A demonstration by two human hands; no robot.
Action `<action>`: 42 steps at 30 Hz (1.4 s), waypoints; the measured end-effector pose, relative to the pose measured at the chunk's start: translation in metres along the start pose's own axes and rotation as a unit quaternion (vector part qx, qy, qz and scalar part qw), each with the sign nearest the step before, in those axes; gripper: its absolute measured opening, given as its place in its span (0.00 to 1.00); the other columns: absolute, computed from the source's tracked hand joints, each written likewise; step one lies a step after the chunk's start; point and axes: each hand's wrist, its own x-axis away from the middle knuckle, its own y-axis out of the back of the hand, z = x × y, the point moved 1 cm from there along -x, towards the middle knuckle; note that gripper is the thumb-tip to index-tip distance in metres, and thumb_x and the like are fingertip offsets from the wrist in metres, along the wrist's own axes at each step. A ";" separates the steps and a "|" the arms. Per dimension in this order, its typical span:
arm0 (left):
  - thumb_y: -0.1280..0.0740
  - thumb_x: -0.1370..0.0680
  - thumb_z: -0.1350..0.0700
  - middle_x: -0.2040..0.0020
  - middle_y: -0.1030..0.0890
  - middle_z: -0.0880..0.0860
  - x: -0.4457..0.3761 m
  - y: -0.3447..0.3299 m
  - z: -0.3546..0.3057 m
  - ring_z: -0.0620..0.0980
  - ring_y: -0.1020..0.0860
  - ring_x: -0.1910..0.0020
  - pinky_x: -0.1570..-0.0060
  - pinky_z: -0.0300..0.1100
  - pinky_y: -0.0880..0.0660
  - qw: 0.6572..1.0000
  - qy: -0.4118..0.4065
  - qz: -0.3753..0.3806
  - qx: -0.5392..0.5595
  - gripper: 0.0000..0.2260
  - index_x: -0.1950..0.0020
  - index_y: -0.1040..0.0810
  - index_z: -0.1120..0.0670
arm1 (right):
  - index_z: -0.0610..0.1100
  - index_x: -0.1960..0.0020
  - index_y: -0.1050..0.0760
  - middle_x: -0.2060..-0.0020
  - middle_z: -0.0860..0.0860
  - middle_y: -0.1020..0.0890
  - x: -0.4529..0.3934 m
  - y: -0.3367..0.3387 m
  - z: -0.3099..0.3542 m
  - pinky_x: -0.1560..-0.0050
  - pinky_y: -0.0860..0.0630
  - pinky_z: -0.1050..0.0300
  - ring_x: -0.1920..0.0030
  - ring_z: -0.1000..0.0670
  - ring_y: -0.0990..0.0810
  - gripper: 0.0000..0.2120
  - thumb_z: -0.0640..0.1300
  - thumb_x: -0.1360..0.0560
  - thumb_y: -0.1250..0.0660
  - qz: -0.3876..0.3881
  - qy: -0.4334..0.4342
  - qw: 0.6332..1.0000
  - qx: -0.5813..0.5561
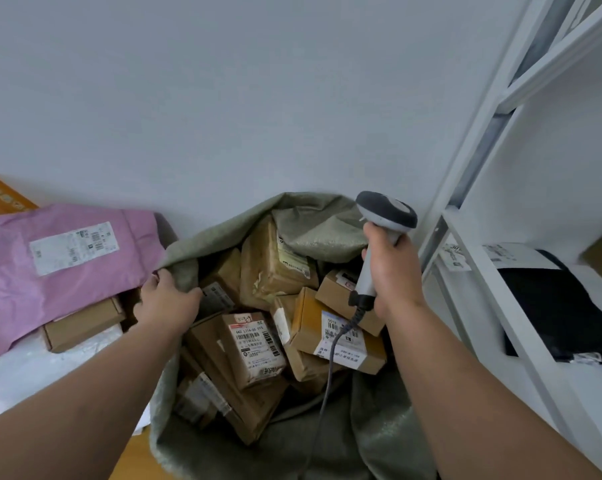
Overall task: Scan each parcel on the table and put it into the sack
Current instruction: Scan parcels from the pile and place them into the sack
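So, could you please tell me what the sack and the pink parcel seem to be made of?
Sack: probably woven plastic, grey-green, with a fine weave texture and a slight sheen. Pink parcel: likely thin plastic film, matte and crinkled like a poly mailer.

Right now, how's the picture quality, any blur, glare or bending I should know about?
Head view: light is soft and even, no hard shadows; wide-angle bending curves the white shelf frame. The label on the pink mailer is washed out and smeared, while the label on the box in the sack reads fairly sharp. The right hand holds the scanner; the left hand grips the sack's rim.
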 end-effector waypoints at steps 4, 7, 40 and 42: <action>0.40 0.19 0.48 0.21 0.44 0.55 0.006 0.015 -0.011 0.67 0.39 0.27 0.30 0.65 0.40 0.995 -0.018 -0.099 0.023 0.31 0.19 0.49 0.51 | 0.55 0.58 0.31 0.64 0.59 0.24 0.007 0.006 0.014 0.66 0.30 0.72 0.65 0.65 0.23 0.08 0.48 0.21 0.34 -0.048 0.102 0.994 -0.008; 0.40 0.19 0.49 0.22 0.41 0.55 0.008 0.026 -0.020 0.66 0.38 0.28 0.30 0.65 0.39 0.994 -0.018 -0.102 0.032 0.29 0.20 0.46 0.50 | 0.55 0.56 0.30 0.64 0.58 0.23 0.009 0.007 0.017 0.62 0.27 0.72 0.64 0.65 0.23 0.06 0.49 0.22 0.34 -0.048 0.125 0.991 0.007; 0.39 0.20 0.49 0.23 0.40 0.53 0.005 0.175 0.209 0.60 0.42 0.27 0.31 0.60 0.42 0.993 0.082 -0.085 0.016 0.24 0.24 0.36 0.44 | 0.43 0.47 0.22 0.53 0.44 0.16 0.239 -0.213 -0.039 0.55 0.17 0.57 0.55 0.48 0.13 0.08 0.46 0.23 0.30 0.216 -0.120 0.969 0.004; 0.39 0.21 0.48 0.24 0.39 0.53 0.001 0.188 0.228 0.61 0.41 0.27 0.31 0.62 0.41 0.992 0.093 -0.086 0.007 0.24 0.24 0.36 0.43 | 0.43 0.50 0.22 0.55 0.44 0.16 0.254 -0.228 -0.045 0.54 0.16 0.55 0.57 0.49 0.13 0.07 0.46 0.23 0.30 0.220 -0.124 0.967 0.016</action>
